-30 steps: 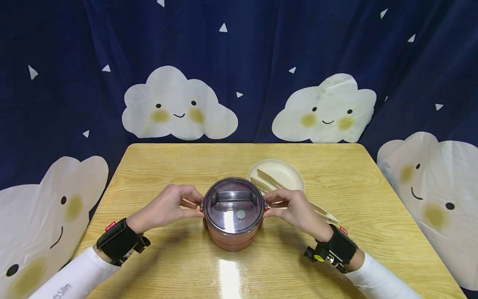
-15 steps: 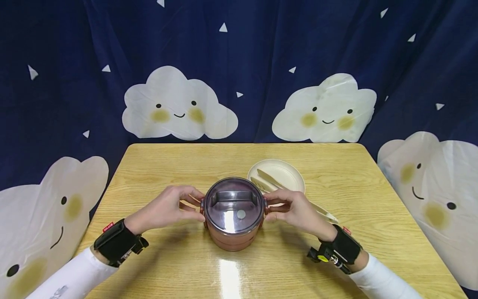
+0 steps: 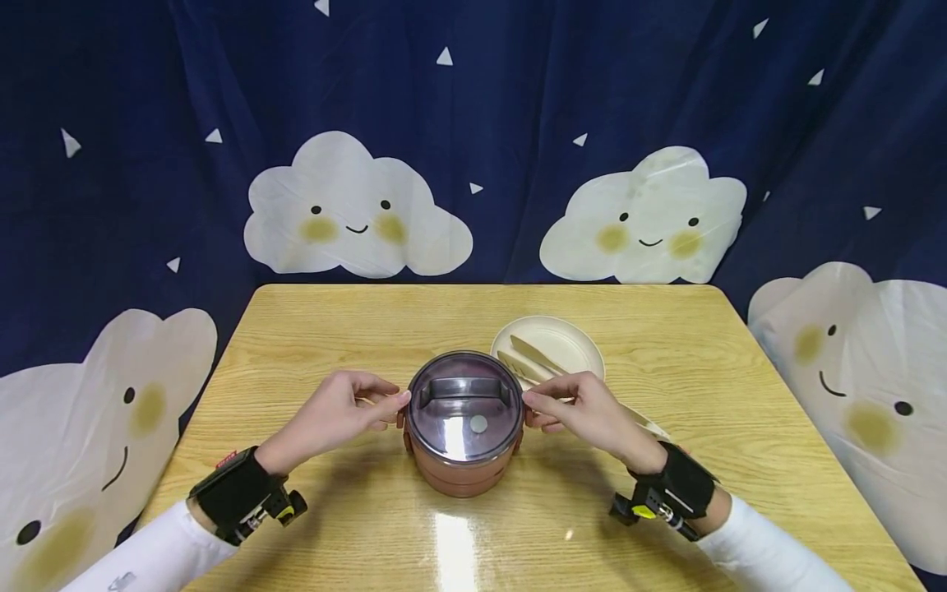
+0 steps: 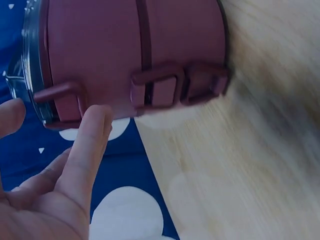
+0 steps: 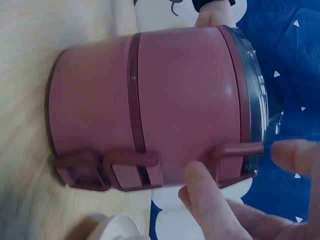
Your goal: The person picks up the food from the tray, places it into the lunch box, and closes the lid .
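In the head view a round dark-red stacked lunch box stands upright on the table. Its see-through purplish lid has a bar handle on top. Clasps run down both sides. My left hand is at the left lid clasp, thumb near the lid's edge, index fingertip by the clasp's lower end. On the opposite side my right hand is placed alike about the right lid clasp. Both wrist views show thumb and index finger spread, with a small gap between thumb and lid. Both clasps lie against the lid.
Behind the box, to the right, is a cream plate with a knife and a fork on it. Another pale utensil lies partly hidden past my right hand. A dark blue cloud-patterned curtain surrounds the wooden table.
Both thumbs have moved from the front of the side clasps up to the lid's rim, and the wrists have turned slightly. The lunch box and plate have stayed put.
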Demonstrator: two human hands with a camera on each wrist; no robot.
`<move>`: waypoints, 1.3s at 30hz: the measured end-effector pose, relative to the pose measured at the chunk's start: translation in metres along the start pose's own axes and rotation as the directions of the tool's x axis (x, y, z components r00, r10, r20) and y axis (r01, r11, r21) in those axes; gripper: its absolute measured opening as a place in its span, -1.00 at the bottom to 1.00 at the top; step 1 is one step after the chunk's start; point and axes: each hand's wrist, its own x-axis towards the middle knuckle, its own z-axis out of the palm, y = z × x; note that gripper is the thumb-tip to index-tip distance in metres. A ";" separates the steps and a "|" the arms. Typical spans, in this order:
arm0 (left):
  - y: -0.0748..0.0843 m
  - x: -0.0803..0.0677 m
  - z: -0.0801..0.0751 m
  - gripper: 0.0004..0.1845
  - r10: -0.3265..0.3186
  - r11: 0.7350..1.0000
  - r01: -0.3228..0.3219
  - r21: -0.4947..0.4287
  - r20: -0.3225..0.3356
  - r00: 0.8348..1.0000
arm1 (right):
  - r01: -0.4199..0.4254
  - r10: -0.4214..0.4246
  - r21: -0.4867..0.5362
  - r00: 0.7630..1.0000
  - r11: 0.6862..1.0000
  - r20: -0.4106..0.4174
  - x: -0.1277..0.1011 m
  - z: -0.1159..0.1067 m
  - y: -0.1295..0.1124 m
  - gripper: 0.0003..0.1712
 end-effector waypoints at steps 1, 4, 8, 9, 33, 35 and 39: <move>0.001 0.000 0.001 -0.46 -0.019 1.000 0.019 -0.014 0.005 1.000 | -0.026 0.026 0.007 1.000 1.000 0.005 0.001 0.001 0.000 -0.51; 0.005 0.000 0.004 -0.47 -0.068 0.996 0.069 -0.051 0.016 0.998 | -0.076 0.076 0.011 0.997 0.997 0.015 0.005 0.002 -0.001 -0.47; 0.008 0.000 0.007 -0.47 -0.120 0.989 0.121 -0.079 0.015 0.993 | -0.088 0.088 0.011 0.996 0.996 0.012 0.007 0.004 -0.002 -0.49; 0.009 0.000 0.008 -0.47 -0.131 0.988 0.132 -0.083 0.014 0.991 | -0.087 0.087 0.005 0.996 0.996 0.008 0.007 0.004 -0.001 -0.50; 0.013 0.003 0.006 -0.58 -0.128 0.987 0.130 -0.099 0.030 0.991 | -0.049 0.050 0.045 0.998 0.998 -0.023 0.005 0.008 0.001 -0.59; 0.012 0.004 0.007 -0.59 -0.125 0.984 0.130 -0.125 0.042 0.991 | -0.040 0.041 0.053 0.999 0.998 -0.015 0.006 0.009 0.001 -0.58; 0.010 0.006 0.008 -0.59 -0.131 0.976 0.140 -0.169 0.063 0.989 | -0.027 0.027 0.056 1.000 0.998 -0.011 0.005 0.009 0.001 -0.58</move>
